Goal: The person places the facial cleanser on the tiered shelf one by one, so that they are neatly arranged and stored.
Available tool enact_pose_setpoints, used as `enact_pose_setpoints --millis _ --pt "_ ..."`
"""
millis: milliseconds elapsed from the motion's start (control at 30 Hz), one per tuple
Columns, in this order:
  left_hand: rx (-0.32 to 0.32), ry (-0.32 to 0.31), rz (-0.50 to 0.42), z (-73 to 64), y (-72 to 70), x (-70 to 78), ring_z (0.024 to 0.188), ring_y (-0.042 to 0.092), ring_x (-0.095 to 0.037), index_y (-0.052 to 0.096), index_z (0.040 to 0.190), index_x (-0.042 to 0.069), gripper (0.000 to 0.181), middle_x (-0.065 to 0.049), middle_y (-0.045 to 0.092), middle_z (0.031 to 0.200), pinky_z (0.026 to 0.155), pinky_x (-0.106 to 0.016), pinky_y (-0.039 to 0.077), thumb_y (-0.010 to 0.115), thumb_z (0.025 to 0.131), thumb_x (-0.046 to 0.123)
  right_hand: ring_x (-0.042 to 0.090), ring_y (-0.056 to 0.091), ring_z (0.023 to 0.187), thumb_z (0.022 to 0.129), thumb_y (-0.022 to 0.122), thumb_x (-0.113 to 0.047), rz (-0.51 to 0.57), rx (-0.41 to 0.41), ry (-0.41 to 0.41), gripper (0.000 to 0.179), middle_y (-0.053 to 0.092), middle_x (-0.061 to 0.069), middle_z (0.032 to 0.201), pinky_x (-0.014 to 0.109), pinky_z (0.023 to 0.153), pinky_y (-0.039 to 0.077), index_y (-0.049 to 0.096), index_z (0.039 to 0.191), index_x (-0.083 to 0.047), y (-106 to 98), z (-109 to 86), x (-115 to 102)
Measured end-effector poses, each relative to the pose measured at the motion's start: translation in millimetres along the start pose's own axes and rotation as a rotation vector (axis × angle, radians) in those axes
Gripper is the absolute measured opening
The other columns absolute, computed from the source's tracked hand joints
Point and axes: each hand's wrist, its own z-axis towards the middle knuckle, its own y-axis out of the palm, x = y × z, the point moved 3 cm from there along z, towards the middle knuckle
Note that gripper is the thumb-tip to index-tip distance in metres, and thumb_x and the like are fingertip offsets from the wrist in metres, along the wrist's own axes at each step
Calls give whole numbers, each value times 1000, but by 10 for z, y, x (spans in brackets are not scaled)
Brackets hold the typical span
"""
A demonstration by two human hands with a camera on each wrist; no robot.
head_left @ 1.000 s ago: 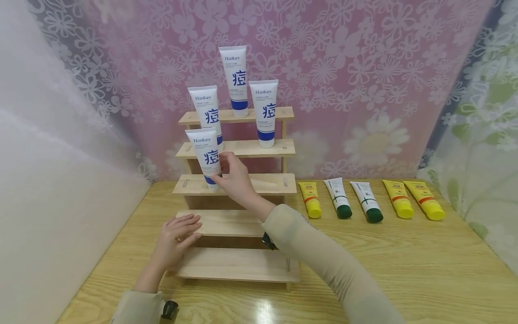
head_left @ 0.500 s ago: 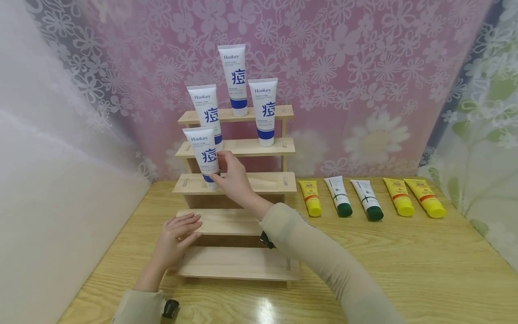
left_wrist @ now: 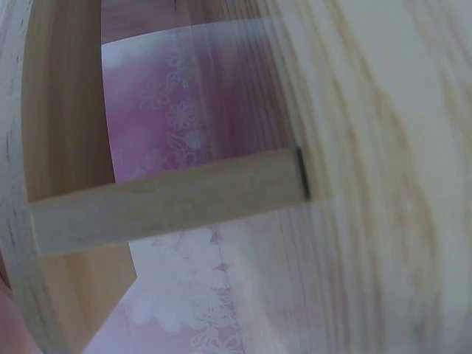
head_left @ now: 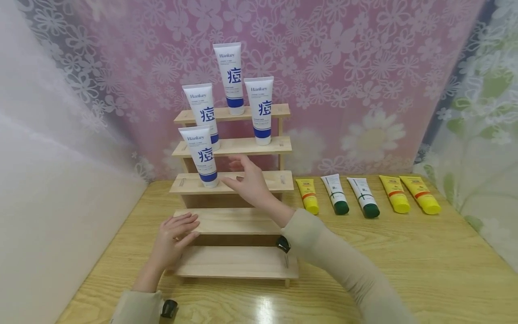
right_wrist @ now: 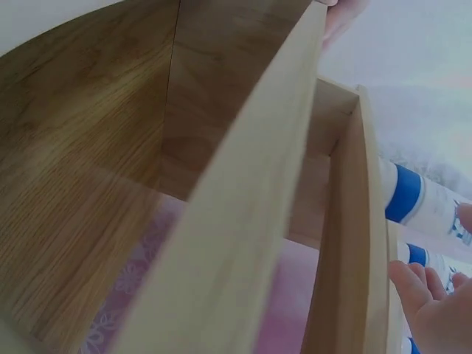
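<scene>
In the head view a white squeeze tube (head_left: 200,150) with a blue band stands cap-down at the left end of the middle shelf of a stepped wooden rack (head_left: 236,220). Just right of it my right hand (head_left: 252,182) is apart from the tube, fingers loosely bent with nothing between them. My left hand (head_left: 171,236) rests on the left end of the second shelf from the bottom. Matching tubes stand above: a left tube (head_left: 201,108) and a right tube (head_left: 260,110) one step up, and a single tube (head_left: 229,78) on top. The right wrist view catches my right fingers (right_wrist: 417,291) beside blue-banded tubes.
On the wooden table (head_left: 364,256) right of the rack lies a row of tubes: a yellow tube (head_left: 308,196), two white ones with green caps, such as this white-green tube (head_left: 336,194), then two more yellow tubes (head_left: 395,194). A flowered backdrop (head_left: 323,90) hangs behind.
My right hand has let go of the lowest blue-banded tube and drawn back to the right. The tube stands on the middle shelf. My left hand has kept its place.
</scene>
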Motion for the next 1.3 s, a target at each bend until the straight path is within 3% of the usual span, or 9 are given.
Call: enact_pose_setpoints --millis 233,567,767,1033,1300 --pt "-5 3 4 -9 -7 -15 100 56 -27 69 92 4 28 -10 64 103 87 -58 28 75 65 6 17 52 101 77 69 -13 -1 -15 16 46 55 6 108 32 83 45 47 117 -8 -254 -148 49" --pt "-3 2 4 -8 -9 -43 102 55 -26 69 92 4 27 -9 63 104 87 -57 27 75 66 7 23 51 101 77 69 -10 7 11 -3 41 54 15 108 36 83 45 50 113 -2 -686 -366 147" --pt "-14 -7 7 -11 -7 -50 102 55 -24 69 92 5 26 -8 63 105 88 -56 27 74 67 12 28 50 103 79 66 -8 2 26 16 42 51 21 111 37 85 44 48 114 4 -917 -503 309" --pt "-17 -3 12 -5 -13 -18 102 55 -25 69 92 5 26 -10 63 104 87 -57 28 74 67 13 28 50 103 80 67 -13 -110 52 101 43 52 15 111 41 85 43 48 115 2 -1279 -706 522" --pt "-19 -12 6 -8 -15 -12 103 55 -24 69 92 4 28 -10 63 104 88 -56 28 75 66 10 35 48 103 81 65 -16 -190 37 167 44 51 19 110 44 85 42 47 115 4 -1452 -814 880"
